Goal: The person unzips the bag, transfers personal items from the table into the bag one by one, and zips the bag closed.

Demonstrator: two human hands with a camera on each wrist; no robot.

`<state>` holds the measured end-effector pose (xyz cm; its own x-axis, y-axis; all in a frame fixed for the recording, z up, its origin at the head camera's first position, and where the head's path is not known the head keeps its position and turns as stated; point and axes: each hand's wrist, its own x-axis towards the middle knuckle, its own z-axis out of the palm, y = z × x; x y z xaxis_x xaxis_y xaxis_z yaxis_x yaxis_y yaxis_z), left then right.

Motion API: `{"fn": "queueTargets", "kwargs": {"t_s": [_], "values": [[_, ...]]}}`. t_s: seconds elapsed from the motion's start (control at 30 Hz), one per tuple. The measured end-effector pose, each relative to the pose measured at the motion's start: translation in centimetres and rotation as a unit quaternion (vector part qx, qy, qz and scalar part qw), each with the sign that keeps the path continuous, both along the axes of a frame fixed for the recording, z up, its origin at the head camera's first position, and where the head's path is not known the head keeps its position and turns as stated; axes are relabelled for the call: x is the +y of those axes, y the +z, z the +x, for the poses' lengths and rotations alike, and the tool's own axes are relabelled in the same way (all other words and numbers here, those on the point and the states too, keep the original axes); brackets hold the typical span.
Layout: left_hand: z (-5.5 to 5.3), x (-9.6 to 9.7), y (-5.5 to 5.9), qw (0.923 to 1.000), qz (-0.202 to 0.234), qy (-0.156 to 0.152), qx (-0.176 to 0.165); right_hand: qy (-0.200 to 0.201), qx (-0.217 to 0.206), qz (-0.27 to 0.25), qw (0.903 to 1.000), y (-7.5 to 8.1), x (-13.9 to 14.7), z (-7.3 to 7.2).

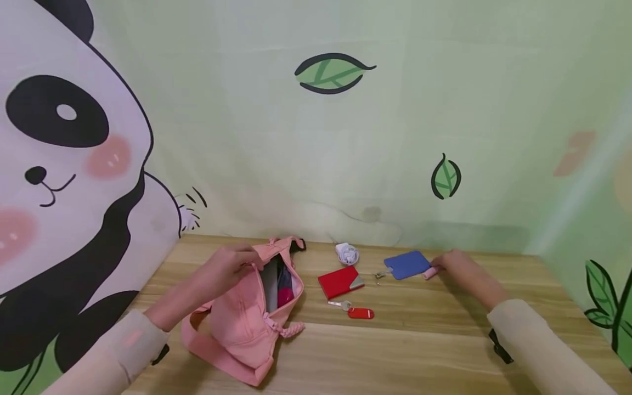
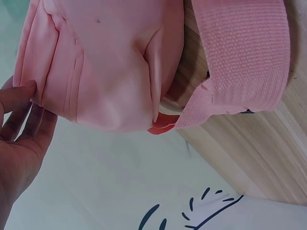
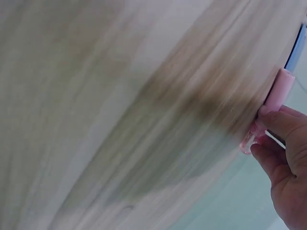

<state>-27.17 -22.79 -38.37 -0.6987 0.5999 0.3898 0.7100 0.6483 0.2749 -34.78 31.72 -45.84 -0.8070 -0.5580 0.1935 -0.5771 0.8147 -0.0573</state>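
Observation:
A pink shoulder bag (image 1: pixel 242 323) stands unzipped at the left of the table, its mouth facing right. Inside it show something grey and something dark with a magenta part. My left hand (image 1: pixel 232 264) pinches the upper edge of the bag; in the left wrist view its thumb and fingers (image 2: pixel 26 93) grip the pink fabric. At the right, my right hand (image 1: pixel 456 269) pinches a pink lip gloss tube (image 3: pixel 280 88), low over the table. This tube has a pink cap and a clear end. Just left of it lies a blue card holder (image 1: pixel 407 265) with a metal clip.
Between bag and card holder lie a white coiled cable with a plug (image 1: pixel 347 253), a red card case (image 1: pixel 340 282) with a silver corner, a key (image 1: pixel 339 304) and a red tag (image 1: pixel 361 313). A printed cloth (image 1: pixel 247 137) hangs behind the wooden table (image 1: pixel 395 356).

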Motion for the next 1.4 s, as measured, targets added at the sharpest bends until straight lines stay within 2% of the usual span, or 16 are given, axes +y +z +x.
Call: {"fn": "queueTargets", "kwargs": {"t_s": [0.23, 0.43, 0.6, 0.83, 0.93, 1.13, 1.27, 1.4], "values": [[-0.3, 0.4, -0.2, 0.9998, 0.007, -0.017, 0.011, -0.002, 0.065, 0.033, 0.9973, -0.3, -0.6, 0.7], [-0.3, 0.4, -0.4, 0.9997, 0.01, -0.02, 0.001, -0.011, 0.066, 0.033, 0.9972, -0.3, -1.0, 1.5], [-0.2, 0.5, -0.3, 0.9997, 0.008, -0.021, -0.006, 0.005, 0.06, 0.048, 0.997, 0.2, -1.3, 2.2], [-0.1, 0.9, -0.1, 0.9998, 0.007, -0.017, -0.009, 0.042, 0.086, 0.075, 0.9926, 0.8, -2.4, 4.2], [0.0, 1.0, -0.1, 0.9998, 0.006, -0.015, -0.009, 0.058, 0.082, 0.079, 0.9918, 0.9, -3.2, 5.4], [-0.1, 1.2, -0.2, 0.9998, 0.002, -0.019, -0.002, 0.082, 0.045, 0.071, 0.9931, 1.0, -5.3, 7.5], [-0.2, 1.3, -0.2, 0.9997, 0.0, -0.023, 0.007, 0.115, 0.046, 0.097, 0.9876, 1.5, -7.2, 8.9], [-0.3, 1.3, -0.4, 0.9996, -0.001, -0.026, 0.009, 0.128, 0.026, 0.13, 0.9828, 2.1, -9.3, 10.2]]}}
